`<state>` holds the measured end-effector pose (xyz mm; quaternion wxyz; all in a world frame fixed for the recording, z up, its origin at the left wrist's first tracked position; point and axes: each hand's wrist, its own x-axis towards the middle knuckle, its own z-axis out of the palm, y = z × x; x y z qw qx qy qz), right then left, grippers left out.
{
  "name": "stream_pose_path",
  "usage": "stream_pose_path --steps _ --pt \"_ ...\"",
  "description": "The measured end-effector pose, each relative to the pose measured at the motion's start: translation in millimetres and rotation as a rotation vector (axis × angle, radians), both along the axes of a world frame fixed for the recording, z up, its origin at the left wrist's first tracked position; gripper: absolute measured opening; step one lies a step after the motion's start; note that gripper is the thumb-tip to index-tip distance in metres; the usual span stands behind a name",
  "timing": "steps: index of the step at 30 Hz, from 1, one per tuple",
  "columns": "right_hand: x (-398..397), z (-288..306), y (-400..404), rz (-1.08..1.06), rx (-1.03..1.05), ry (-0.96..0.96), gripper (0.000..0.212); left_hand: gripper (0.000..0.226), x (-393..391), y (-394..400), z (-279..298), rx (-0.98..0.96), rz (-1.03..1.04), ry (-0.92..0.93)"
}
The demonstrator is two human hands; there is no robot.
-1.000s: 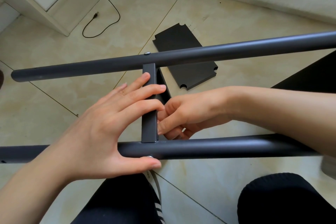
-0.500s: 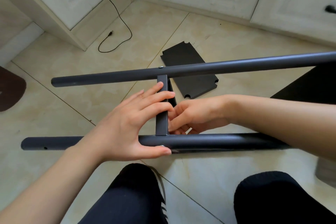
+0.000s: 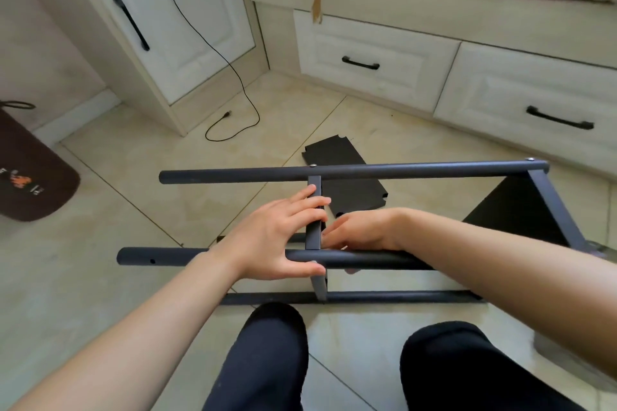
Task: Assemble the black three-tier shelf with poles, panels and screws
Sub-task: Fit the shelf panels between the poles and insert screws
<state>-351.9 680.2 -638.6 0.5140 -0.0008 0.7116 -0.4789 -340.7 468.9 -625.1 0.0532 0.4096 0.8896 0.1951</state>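
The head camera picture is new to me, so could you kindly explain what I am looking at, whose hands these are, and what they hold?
There is no machine here: a person wears a camera on the head, looking forward and down, so the two bare arms entering from below are the wearer's own, with the dark-clad knees beneath.

The shelf frame lies on its side on the tiled floor. Two long dark poles run across the view, the far pole and the near pole, joined by a short crossbar.

The left hand lays its fingers across the crossbar, thumb along the near pole. The right hand reaches in behind the crossbar; what its fingers do is hidden.

A loose black panel lies on the floor beyond, near a black cable and a brown mat.
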Motion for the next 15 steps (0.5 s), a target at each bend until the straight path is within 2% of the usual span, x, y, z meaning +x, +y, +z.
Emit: stream_pose_path --steps 3,6,11,13,15 --pt "0 3 -3 -0.002 0.066 0.026 0.017 0.073 0 0 -1 -0.011 0.005 0.002" --pt "2 7 -8 -0.005 0.136 0.074 0.018 0.075 0 -1 -3 -0.028 0.007 0.026" --pt "8 20 -14 0.041 0.343 0.347 0.019 0.077 8 -2 0 -0.094 0.007 0.102" --pt "13 24 -11 0.042 0.353 0.41 0.023 0.074 22 0 0 -0.097 0.069 0.149" --pt "21 32 -5 0.039 0.345 0.494 0.029 0.067 43 5 -1 -0.07 0.218 0.186"
